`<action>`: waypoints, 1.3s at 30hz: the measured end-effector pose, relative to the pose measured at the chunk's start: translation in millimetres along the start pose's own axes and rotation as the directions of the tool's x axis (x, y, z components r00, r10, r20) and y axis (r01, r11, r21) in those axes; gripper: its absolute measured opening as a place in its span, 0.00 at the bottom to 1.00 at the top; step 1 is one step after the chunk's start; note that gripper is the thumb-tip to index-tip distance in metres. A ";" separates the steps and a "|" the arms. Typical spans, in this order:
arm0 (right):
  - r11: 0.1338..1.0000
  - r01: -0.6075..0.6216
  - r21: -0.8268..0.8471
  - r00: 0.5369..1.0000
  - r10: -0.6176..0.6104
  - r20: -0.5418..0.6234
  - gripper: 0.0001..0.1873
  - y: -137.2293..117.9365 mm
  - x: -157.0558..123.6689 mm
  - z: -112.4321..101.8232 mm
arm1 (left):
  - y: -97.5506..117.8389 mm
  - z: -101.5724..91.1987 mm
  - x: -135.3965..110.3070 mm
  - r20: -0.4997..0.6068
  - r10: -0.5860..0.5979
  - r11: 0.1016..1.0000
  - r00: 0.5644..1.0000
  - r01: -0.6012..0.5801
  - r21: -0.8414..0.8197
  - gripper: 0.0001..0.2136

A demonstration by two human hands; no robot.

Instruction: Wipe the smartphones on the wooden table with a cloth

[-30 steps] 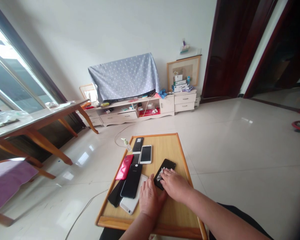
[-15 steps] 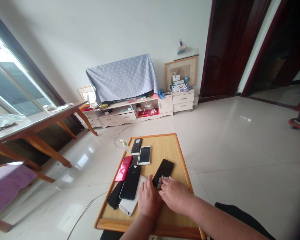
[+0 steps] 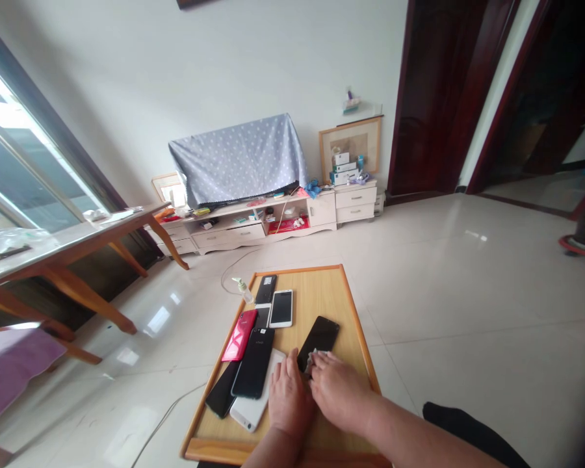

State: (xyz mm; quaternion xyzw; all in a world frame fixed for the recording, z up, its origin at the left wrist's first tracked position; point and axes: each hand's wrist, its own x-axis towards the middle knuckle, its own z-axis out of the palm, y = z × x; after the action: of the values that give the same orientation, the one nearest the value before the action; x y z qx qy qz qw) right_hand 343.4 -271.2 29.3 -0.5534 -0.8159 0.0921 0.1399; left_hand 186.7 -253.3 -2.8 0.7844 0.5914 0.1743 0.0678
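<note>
A black smartphone (image 3: 320, 335) lies screen up, slightly slanted, on the small wooden table. My right hand (image 3: 340, 388) presses a crumpled grey cloth (image 3: 314, 356) onto its lower part, fingers bent over the cloth. My left hand (image 3: 288, 394) is closed around the lower left end of the same phone; its thumb is hidden. To the left of my hands lie several other phones: a large black one (image 3: 254, 364) on top of a white one (image 3: 247, 411), a darker one (image 3: 223, 391), a red one (image 3: 240, 336), and a white-framed one (image 3: 281, 308).
A small pump bottle (image 3: 244, 290) stands at the table's (image 3: 322, 284) far left edge, beside a black phone (image 3: 266, 288). A raised wooden rim borders the tabletop. Beyond the tiled floor stands a low cabinet (image 3: 231, 238) with a cloth-covered object (image 3: 238, 159); a long table (image 3: 68, 244) is at left.
The camera view has tipped up a little, so everything sits slightly lower. My right hand and the cloth have shifted slightly toward the phone's near end; my left hand keeps its place.
</note>
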 end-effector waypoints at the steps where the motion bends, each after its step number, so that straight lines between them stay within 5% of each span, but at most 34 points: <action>1: 0.999 0.039 0.006 0.999 -0.039 0.006 0.26 -2.2 -0.9 1.4 | -0.3 -0.1 0.2 0.005 0.000 1.000 1.000 0.000 0.001 0.29; 3: 1.000 0.009 0.017 1.000 -0.009 0.009 0.25 7.0 2.9 -2.5 | 0.8 -1.8 0.2 0.009 -0.010 1.000 1.000 0.010 0.004 0.29; 8: 0.952 -0.305 -0.004 0.952 0.305 -0.027 0.24 52.9 24.0 -23.1 | 7.4 -8.1 -0.5 0.004 -0.030 1.000 1.000 0.030 0.004 0.32; 11: 0.965 -0.263 -0.026 0.965 0.262 -0.029 0.25 39.5 21.0 -16.5 | 6.9 -7.7 0.2 0.013 -0.033 0.999 0.999 0.033 0.004 0.32; 17: 0.999 0.049 -0.005 0.999 -0.049 0.011 0.24 -4.2 3.4 1.4 | 2.1 -4.9 2.1 0.051 -0.014 0.999 0.999 0.012 0.032 0.26; 19: 1.000 0.007 -0.007 1.000 -0.007 0.012 0.23 11.2 9.3 -6.0 | 4.7 -7.5 1.8 0.046 -0.018 0.999 0.999 0.016 0.028 0.27; 22: 0.976 -0.220 -0.006 0.975 0.219 -0.042 0.24 43.9 23.5 -19.9 | 10.4 -12.6 0.9 0.034 -0.021 1.000 0.999 0.021 0.024 0.29; 25: 0.957 -0.290 -0.024 0.955 0.288 -0.068 0.24 48.9 28.4 -20.8 | 12.4 -13.9 0.7 0.036 -0.031 0.999 0.999 0.030 0.021 0.29; 30: 0.999 -0.023 -0.036 0.999 0.022 -0.045 0.25 -2.4 11.5 2.3 | 4.3 -7.3 2.0 0.054 -0.016 1.000 0.998 0.015 0.025 0.25; 33: 0.994 0.104 -0.023 0.995 -0.104 -0.004 0.23 -8.1 11.2 0.8 | 2.0 -5.7 1.8 0.053 -0.001 0.999 0.999 -0.001 0.032 0.24; 39: 0.969 -0.245 -0.042 0.967 0.241 -0.084 0.24 39.8 37.3 -26.2 | 8.3 -10.5 0.2 0.016 -0.011 0.999 1.000 0.011 0.030 0.29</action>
State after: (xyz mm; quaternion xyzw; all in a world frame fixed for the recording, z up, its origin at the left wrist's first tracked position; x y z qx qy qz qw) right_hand 374.1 -222.0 46.6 -0.6559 -0.7379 0.0658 0.1448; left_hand 190.5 -256.6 9.7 0.7834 0.5977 0.1589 0.0617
